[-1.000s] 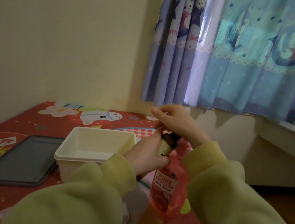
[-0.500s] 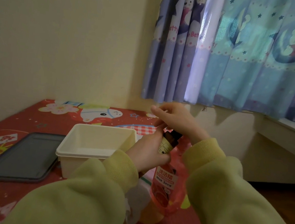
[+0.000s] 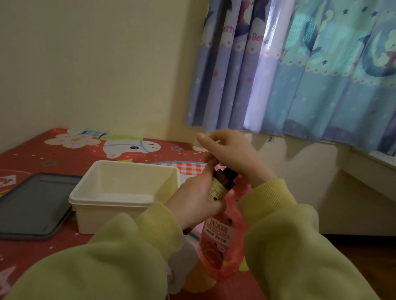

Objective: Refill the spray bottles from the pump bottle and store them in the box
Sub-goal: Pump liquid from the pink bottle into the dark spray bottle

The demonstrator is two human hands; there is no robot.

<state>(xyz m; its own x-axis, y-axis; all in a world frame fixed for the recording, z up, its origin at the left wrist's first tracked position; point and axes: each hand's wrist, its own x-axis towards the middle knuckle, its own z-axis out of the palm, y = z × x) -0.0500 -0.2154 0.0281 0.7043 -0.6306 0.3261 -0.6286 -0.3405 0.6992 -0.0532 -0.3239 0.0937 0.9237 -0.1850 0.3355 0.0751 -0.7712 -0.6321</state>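
One red cartoon-printed table cover (image 3: pixel 31 155) is spread flat under everything, smooth and glossy-looking. One curtain (image 3: pixel 325 65), pleated blue and lilac fabric with bear prints, is hung beyond the box. Two yellow-green fleecy sleeves are seen coming in from the near edge. One cream plastic box (image 3: pixel 123 190), rectangular with a stepped rim, is set open on the cover, and nothing can be seen inside it. One dark grey flat lid (image 3: pixel 23 204), rectangular with rounded corners, is laid just left of the box. One pink translucent pump bottle (image 3: pixel 220 246), with a red label, is stood just right of the box. One small amber spray bottle (image 3: pixel 221 184), cylindrical with a pale label, is held upright in front of the pump bottle's top, right of the box. The left hand (image 3: pixel 196 199) is wrapped around the amber bottle's body, fingers closed on it. The right hand (image 3: pixel 229 151) is curled over the bottle's top; what its fingertips pinch cannot be told, as the cap is hidden.
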